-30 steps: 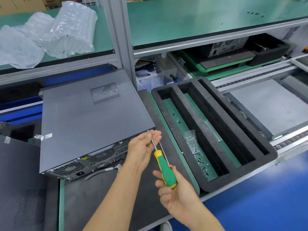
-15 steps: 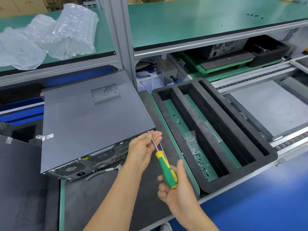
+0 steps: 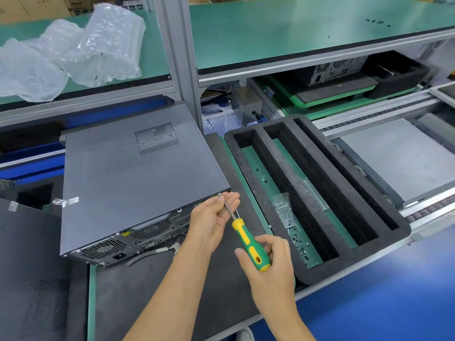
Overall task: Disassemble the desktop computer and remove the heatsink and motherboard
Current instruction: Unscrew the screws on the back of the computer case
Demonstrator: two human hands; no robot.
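The desktop computer (image 3: pixel 128 188) lies on its side on a black mat, grey side panel up and rear ports facing me. A screwdriver (image 3: pixel 247 242) with a green and yellow handle points at a screw (image 3: pixel 219 193) at the case's rear top corner. My left hand (image 3: pixel 209 222) pinches the metal shaft near the tip, thumb on top. My right hand (image 3: pixel 268 271) grips the handle, fingers curled round it. The case is closed, so heatsink and motherboard are hidden.
A black foam tray (image 3: pixel 290 173) with long slots lies to the right, holding small screws (image 3: pixel 299 244) and a clear bag (image 3: pixel 283 207). A loose grey panel (image 3: pixel 29 267) lies at left. Air cushions (image 3: pixel 98 45) sit on the upper shelf. Another computer (image 3: pixel 337 70) stands at back right.
My right hand has shifted its grip round the handle, thumb swinging from the right side to the left. The left hand and the screwdriver tip stay at the case corner.
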